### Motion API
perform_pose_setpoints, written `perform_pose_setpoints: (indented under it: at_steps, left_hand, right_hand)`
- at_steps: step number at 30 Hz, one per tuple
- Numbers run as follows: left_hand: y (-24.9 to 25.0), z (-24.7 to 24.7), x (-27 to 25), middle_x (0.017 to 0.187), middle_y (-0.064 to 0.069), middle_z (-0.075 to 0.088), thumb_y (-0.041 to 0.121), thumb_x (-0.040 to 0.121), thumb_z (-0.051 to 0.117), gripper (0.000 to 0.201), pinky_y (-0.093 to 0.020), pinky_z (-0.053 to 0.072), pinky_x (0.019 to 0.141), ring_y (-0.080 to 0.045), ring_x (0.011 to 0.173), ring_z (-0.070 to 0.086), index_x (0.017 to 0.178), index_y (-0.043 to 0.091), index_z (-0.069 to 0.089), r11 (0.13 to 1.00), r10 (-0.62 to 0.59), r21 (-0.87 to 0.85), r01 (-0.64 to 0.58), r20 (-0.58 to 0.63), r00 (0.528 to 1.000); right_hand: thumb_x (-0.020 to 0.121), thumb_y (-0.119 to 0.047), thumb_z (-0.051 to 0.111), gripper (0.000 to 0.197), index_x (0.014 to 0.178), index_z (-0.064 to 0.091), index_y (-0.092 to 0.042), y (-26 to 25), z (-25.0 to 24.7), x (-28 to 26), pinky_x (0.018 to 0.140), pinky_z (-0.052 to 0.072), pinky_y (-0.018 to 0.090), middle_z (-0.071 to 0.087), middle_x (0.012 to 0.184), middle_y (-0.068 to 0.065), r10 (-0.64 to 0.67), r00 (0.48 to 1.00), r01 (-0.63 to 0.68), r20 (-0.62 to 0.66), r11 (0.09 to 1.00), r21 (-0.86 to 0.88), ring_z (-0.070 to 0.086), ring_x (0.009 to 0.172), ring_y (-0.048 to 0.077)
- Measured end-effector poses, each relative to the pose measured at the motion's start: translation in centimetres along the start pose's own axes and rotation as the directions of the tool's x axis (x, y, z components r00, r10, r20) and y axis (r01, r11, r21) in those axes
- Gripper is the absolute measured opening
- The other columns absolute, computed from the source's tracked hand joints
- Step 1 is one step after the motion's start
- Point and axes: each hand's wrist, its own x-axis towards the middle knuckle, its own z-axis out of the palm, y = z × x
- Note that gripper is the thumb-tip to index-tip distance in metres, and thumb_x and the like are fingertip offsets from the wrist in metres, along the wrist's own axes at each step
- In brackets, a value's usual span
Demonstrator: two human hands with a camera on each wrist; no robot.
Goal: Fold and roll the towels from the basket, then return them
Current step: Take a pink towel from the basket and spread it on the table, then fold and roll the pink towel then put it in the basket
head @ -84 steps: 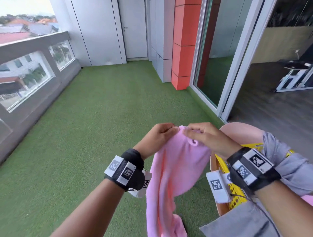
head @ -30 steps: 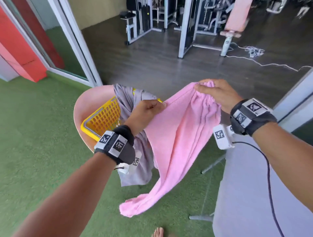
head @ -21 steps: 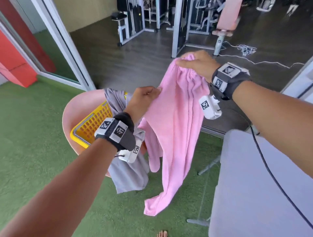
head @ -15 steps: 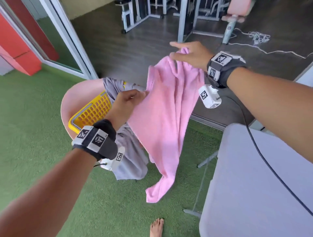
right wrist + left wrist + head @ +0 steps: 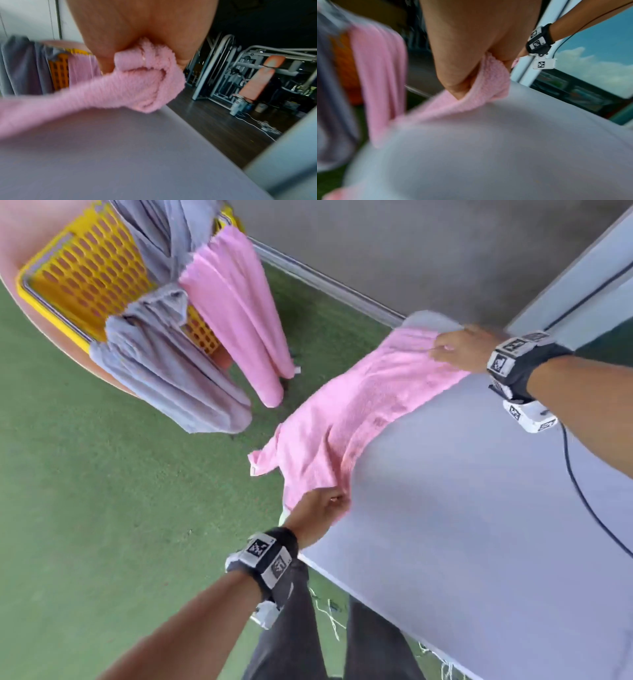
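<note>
We hold one pink towel [image 5: 356, 412] by two corners over the left edge of the grey table [image 5: 479, 508]. Our right hand [image 5: 462, 349] is at the far corner of the table; the right wrist view shows its fingers curled round a bunched end of the towel, which sits just above the tabletop. Our left hand [image 5: 322, 513] is at the near edge — the left wrist view shows its fingers [image 5: 453, 83] pinching a fold of the same towel, with the cloth running out from under them across the table edge. Between the two grips the towel lies partly on the table, and the part left of our fingers hangs off the edge, one loose corner pointing away from the table.

Well to the left of and beyond our left fingers stands the yellow basket [image 5: 78, 268]. A second pink towel [image 5: 239, 309] and a grey towel [image 5: 164, 364] drape over its rim and hang down its side toward the green turf [image 5: 102, 508]. The basket rests on a pink chair [image 5: 20, 231], partly out of frame.
</note>
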Motion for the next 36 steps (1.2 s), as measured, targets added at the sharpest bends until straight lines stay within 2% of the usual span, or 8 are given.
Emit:
perform_pose_setpoints:
  at_steps: [3,5,7,10,12,16,22,36]
  left_hand:
    - [3.9,8.4,0.7,0.066,0.006,0.067,0.020,0.096,0.056,0.020,-0.029,0.051,0.064,-0.002,0.058,0.062,0.080,0.013,0.066,0.995,0.058,-0.093,-0.034,0.270,0.961]
    - [7.0,11.7,0.6,0.070,0.007,0.067,0.025,0.098,0.053,0.021,-0.022,0.049,0.057,-0.002,0.052,0.056,0.088,0.013,0.068,0.990,0.110,-0.127,-0.057,0.458,0.882]
    - [8.3,13.1,0.9,0.088,-0.002,0.064,0.031,0.099,0.048,0.025,-0.024,0.045,0.063,-0.006,0.064,0.052,0.104,0.014,0.067,0.984,0.151,0.014,-0.176,0.450,0.880]
    - [5.5,12.8,2.5,0.143,-0.011,0.037,0.044,0.087,0.061,0.054,-0.053,0.030,0.108,-0.024,0.129,0.036,0.136,0.027,0.046,0.715,0.294,0.589,-0.376,0.235,0.926]
    - [3.3,12.3,3.6,0.159,-0.013,-0.003,0.055,0.075,0.069,0.093,-0.062,0.001,0.114,-0.034,0.145,-0.001,0.149,0.040,0.014,0.532,0.279,0.737,-0.416,0.311,0.908]
    - [1.3,13.3,5.4,0.151,-0.017,-0.031,0.070,0.061,0.069,0.124,-0.065,-0.011,0.110,-0.039,0.140,-0.025,0.148,0.041,-0.014,0.399,0.233,0.786,-0.472,0.411,0.881]
    - [4.4,20.7,5.0,0.149,-0.017,-0.036,0.077,0.056,0.065,0.129,-0.064,-0.016,0.108,-0.039,0.137,-0.031,0.147,0.040,-0.019,0.405,0.217,0.784,-0.471,0.418,0.882]
    - [16.1,53.7,1.4,0.143,-0.016,-0.046,0.082,0.061,0.057,0.129,-0.064,-0.021,0.104,-0.044,0.130,-0.040,0.142,0.035,-0.031,0.379,0.079,0.758,-0.531,0.545,0.834]
  right_hand:
    - [0.097,-0.033,0.048,0.026,0.105,0.064,-0.014,8.5,2.0,-4.6,0.086,0.043,0.036,0.061,0.116,0.020,0.220,0.975,-0.212,0.022,0.960,-0.184,0.058,0.104,0.038]
    - [0.093,-0.023,0.050,0.024,0.105,0.066,-0.010,13.2,2.8,-7.6,0.089,0.049,0.045,0.063,0.113,0.018,0.366,0.930,-0.331,0.030,0.870,-0.366,0.060,0.103,0.037]
    - [0.088,-0.022,0.051,0.027,0.105,0.068,-0.009,14.8,3.5,-10.1,0.089,0.049,0.047,0.061,0.113,0.019,0.379,0.920,-0.382,-0.100,0.810,-0.445,0.058,0.105,0.038]
    - [0.089,-0.036,0.050,0.039,0.115,0.061,-0.009,12.4,6.8,-12.3,0.101,0.037,0.052,0.050,0.125,0.021,0.153,0.946,-0.210,-0.286,0.961,-0.181,0.047,0.116,0.040]
    - [0.087,-0.057,0.052,0.063,0.142,0.038,-0.028,9.4,10.1,-12.8,0.113,0.013,0.059,0.022,0.155,0.010,0.069,0.988,-0.071,-0.138,0.997,-0.008,0.021,0.140,0.037]
    - [0.074,-0.086,0.037,0.092,0.141,-0.018,-0.054,8.3,14.8,-12.4,0.103,-0.016,0.069,-0.037,0.148,-0.012,0.132,0.987,-0.144,0.095,0.981,0.129,-0.025,0.141,0.032]
    - [0.069,-0.090,0.038,0.094,0.136,-0.020,-0.061,14.1,16.2,-17.1,0.104,-0.017,0.069,-0.039,0.146,-0.023,0.192,0.970,-0.221,0.151,0.955,0.201,-0.034,0.136,0.023]
    - [0.055,-0.098,0.032,0.110,0.136,-0.027,-0.056,39.8,22.7,-43.8,0.106,-0.019,0.050,-0.030,0.154,-0.010,0.506,0.840,-0.543,0.196,0.790,0.285,-0.025,0.142,0.026]
